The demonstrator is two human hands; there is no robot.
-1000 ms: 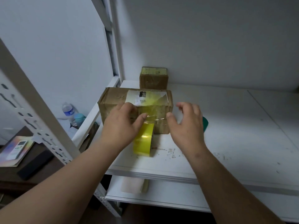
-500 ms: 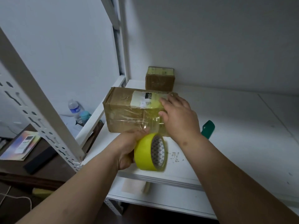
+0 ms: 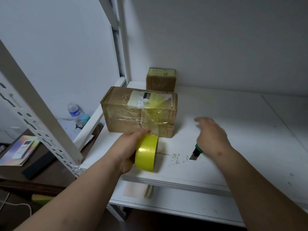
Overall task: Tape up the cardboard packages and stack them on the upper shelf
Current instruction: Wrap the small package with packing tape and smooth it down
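Nearest the camera, both forearms reach in from the bottom edge, cut off below the elbows. The left hand [image 3: 129, 150] curls round a yellow tape roll [image 3: 146, 153] at the front of the white shelf [image 3: 225, 139]; its fingers are hidden behind the roll, and the thumb lies along the top. A clear strip of tape [image 3: 154, 125] runs from the roll up onto the front face of the long cardboard package [image 3: 133, 112], which it already wraps.

The right hand [image 3: 212, 137] hovers palm down over the shelf, to the right of the package and apart from it. Its fingers are stretched forward and blurred, and they hold nothing. Under its wrist lies a utility knife [image 3: 195, 153]; only a bit of green handle and the blade end show, the rest is covered by the hand. Scuff marks [image 3: 175, 158] dot the shelf between roll and knife.

The long package sits near the shelf's left edge. Its top carries a white label [image 3: 146, 100] with a black patch and a small square code; the print is too small to read.

Behind it, against the back wall, stands a smaller cardboard package [image 3: 160, 80] with a yellowish top.

Lower left, beyond the perforated shelf post [image 3: 38, 117], a water bottle [image 3: 74, 111] and a remote control [image 3: 23, 149] lying on a booklet are visible; the bottle's label is illegible.
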